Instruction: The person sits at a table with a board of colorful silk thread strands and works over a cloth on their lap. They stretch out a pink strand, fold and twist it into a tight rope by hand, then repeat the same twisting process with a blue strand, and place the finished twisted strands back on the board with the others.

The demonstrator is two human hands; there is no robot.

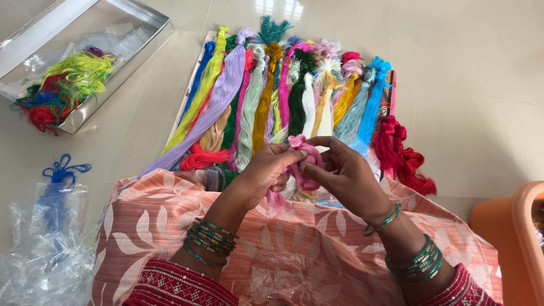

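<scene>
A soft pink thread skein (303, 161) is pinched closed between left hand (265, 173) and right hand (345, 175); loose strands could tangle if pulled unevenly.

Single head-mounted cam, looks steeply down and fwd over the lap to the floor (481, 85); close range, hands at frame centre. No 2nd view, no overlap.

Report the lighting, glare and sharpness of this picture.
Head view: soft, even daylight; window glare on the floor at the top edge; the hands and pink skein sharp, shadows faint; the plastic bag shines slightly.
</scene>
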